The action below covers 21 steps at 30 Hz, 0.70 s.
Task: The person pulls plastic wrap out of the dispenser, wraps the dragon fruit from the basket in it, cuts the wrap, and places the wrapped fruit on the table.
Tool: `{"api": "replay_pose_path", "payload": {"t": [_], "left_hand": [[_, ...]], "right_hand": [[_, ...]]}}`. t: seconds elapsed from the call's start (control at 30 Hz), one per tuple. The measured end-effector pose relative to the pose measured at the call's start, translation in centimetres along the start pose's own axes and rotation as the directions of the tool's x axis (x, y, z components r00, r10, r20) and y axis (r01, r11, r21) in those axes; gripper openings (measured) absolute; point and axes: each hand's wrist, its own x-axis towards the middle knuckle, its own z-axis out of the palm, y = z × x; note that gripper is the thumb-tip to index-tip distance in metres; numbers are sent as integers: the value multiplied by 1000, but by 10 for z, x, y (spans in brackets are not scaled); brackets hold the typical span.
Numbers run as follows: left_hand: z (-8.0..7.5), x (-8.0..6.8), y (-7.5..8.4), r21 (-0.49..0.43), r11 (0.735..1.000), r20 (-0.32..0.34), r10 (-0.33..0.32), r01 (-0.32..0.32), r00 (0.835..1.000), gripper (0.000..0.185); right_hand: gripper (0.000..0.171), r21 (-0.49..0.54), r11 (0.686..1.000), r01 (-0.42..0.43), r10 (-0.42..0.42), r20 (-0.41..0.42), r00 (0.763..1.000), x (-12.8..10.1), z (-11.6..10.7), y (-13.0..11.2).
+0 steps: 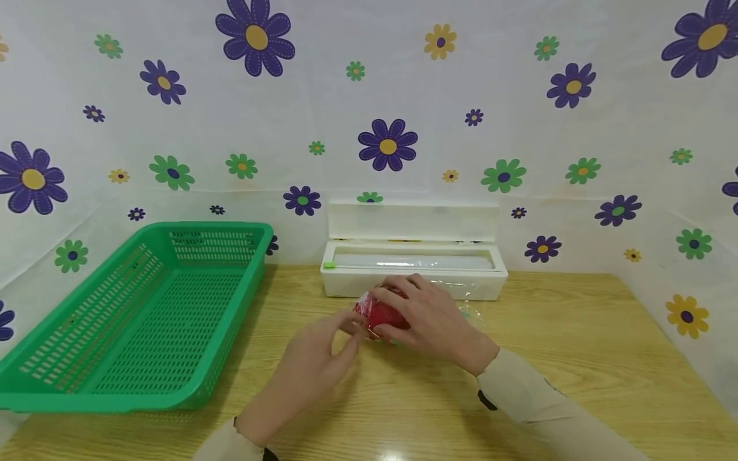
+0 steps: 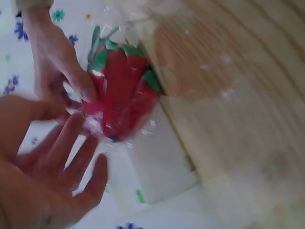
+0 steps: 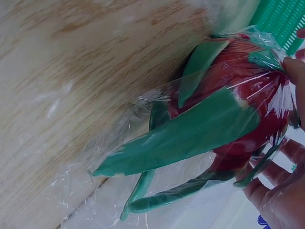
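Observation:
A red dragon fruit [image 1: 385, 315] with long green scales sits in clear cling film [image 3: 128, 124] on the wooden table, just before a white cling film box. My right hand [image 1: 429, 317] grips it from the right, thumb on the near side and fingers over the far side. The film gathers in creases beside that thumb [image 3: 294, 71]. At the fruit's left end is my left hand [image 1: 319, 355], its fingertips right at the film and its thumb apart from the index finger. The left wrist view shows this hand's fingers [image 2: 88, 162] loosely bent and spread. Loose film trails off the fruit's leafy end.
The cling film box [image 1: 352, 285] stands at the back with its lid [image 1: 412, 223] raised, a film roll [image 1: 412, 260] inside and a small green piece on its left corner. A green plastic basket [image 1: 198, 378] occupies the left side. Behind hangs a flower-patterned white sheet [image 1: 323, 109].

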Motion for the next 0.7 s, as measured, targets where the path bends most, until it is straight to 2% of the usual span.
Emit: {"api": "replay_pose_path", "payload": {"t": [0.03, 0.07, 0.1, 0.13, 0.17, 0.23, 0.27, 0.3, 0.33, 0.37, 0.4, 0.53, 0.57, 0.63, 0.7], "left_hand": [[0, 2, -4, -48, 998, -58, -43, 40, 997, 32], [0, 4, -7, -120, 988, -78, -107, 97, 991, 33], [0, 6, -10, -192, 968, -72, -179, 162, 981, 36], [0, 8, -12, -267, 937, -44, -245, 225, 968, 41], [0, 9, -14, -349, 890, 5, -312, 293, 950, 46], [1, 14, -17, -503, 764, 105, -410, 404, 906, 50], [2, 16, -17, -566, 699, 140, -440, 436, 887, 50], [2, 18, -17, -617, 648, 156, -456, 447, 876, 48], [3, 20, -17, -650, 618, 155, -461, 442, 874, 46], [4, 21, -17, -667, 611, 139, -460, 426, 877, 42], [4, 23, -17, -664, 629, 114, -451, 405, 885, 37], [7, 27, -14, -540, 780, 3, -373, 316, 928, 26], [8, 27, -13, -501, 812, -16, -355, 300, 935, 27], [8, 26, -8, -414, 872, -39, -306, 263, 951, 30], [7, 24, -3, -329, 919, -32, -240, 216, 970, 36]], "right_hand": [[55, 3, 1000, 2, -2, 2, 1000, 0, 0, 0], [55, 4, 1000, 2, -2, 2, 1000, 0, 1, 0], [54, 3, 1000, 4, -4, 0, 1000, 1, 1, -1], [54, 1, 1000, 5, -5, -1, 1000, 1, 1, -1], [53, -1, 1000, 6, -6, -3, 1000, 1, 1, -1], [51, -8, 1000, 14, -14, -7, 1000, 1, 1, -1], [51, -13, 1000, 18, -18, -10, 1000, 1, 0, -1], [50, -18, 1000, 22, -22, -12, 1000, 2, 0, 0], [50, -22, 999, 28, -28, -13, 1000, 2, 1, 0], [49, -26, 999, 34, -34, -16, 999, 2, 1, 1], [48, -28, 999, 41, -41, -20, 999, 2, 1, 1], [48, -31, 998, 52, -53, -37, 998, 2, 3, 3], [47, -32, 998, 53, -54, -38, 998, 2, 3, 3], [48, -28, 998, 55, -56, -41, 998, 1, 3, 3], [47, -21, 998, 56, -57, -42, 998, 0, 3, 4]]}}
